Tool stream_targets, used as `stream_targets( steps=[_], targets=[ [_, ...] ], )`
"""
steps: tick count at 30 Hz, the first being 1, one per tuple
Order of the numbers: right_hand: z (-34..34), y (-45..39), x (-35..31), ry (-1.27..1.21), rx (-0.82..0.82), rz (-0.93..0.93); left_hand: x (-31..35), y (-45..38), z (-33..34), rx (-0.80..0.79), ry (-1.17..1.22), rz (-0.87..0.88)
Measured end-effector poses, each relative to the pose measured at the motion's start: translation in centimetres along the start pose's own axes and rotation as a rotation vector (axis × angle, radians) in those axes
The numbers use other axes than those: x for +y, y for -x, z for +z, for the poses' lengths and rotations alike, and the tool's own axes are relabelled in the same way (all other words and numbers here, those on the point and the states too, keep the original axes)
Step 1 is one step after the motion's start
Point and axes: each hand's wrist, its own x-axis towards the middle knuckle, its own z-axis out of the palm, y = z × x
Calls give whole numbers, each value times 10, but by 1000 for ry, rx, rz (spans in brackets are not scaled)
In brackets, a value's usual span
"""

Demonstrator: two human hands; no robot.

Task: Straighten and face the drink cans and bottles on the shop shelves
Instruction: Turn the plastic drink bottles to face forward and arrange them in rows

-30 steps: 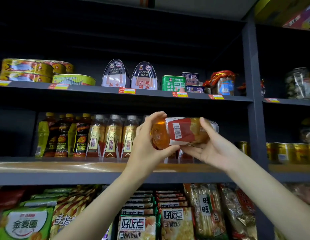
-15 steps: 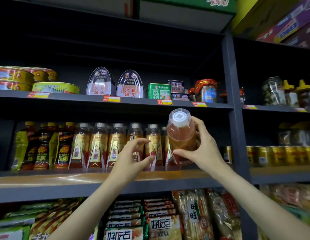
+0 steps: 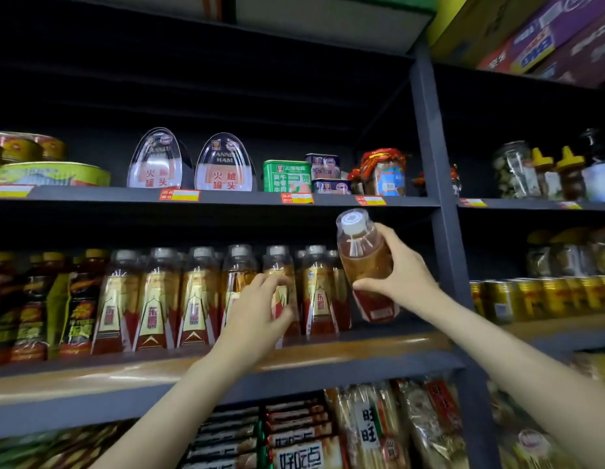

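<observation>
The person is facing a dark shelf unit. The right hand [image 3: 400, 275] is gripping an amber drink bottle [image 3: 365, 262], fingers and thumb curled around its middle; the bottle is tilting with its white cap [image 3: 352, 222] toward the viewer and upper left, and its red-labelled base is hanging just above the middle shelf [image 3: 328, 353], at the right end of the bottle row [image 3: 199, 296]. The left hand [image 3: 260, 313] is reaching into that row — fingers are bending around one upright bottle [image 3: 279, 265], the fifth gold-labelled one from the left, though whether the grip is fully closing is hard to tell from behind the hand. The gold-labelled bottles are standing upright, side by side, labels mostly forward. To their left, darker bottles with yellow caps [image 3: 40, 299] are standing. Gold cans [image 3: 537, 296] are sitting in the next bay to the right — well apart from both hands. Ham tins [image 3: 192, 164] are lining the shelf above.
</observation>
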Motion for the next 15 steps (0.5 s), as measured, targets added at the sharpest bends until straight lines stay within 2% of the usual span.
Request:
stream_targets(
  steps=[7, 10, 15],
  targets=[
    [37, -29, 72, -5, -55, 341, -12, -52, 36, -33, -215, 37],
    [45, -36, 95, 29, -74, 401, -19, -67, 54, -70, -286, 26],
    [41, -36, 117, -36, -311, 424, -36, -81, 75, -108, -567, 48]
  ],
)
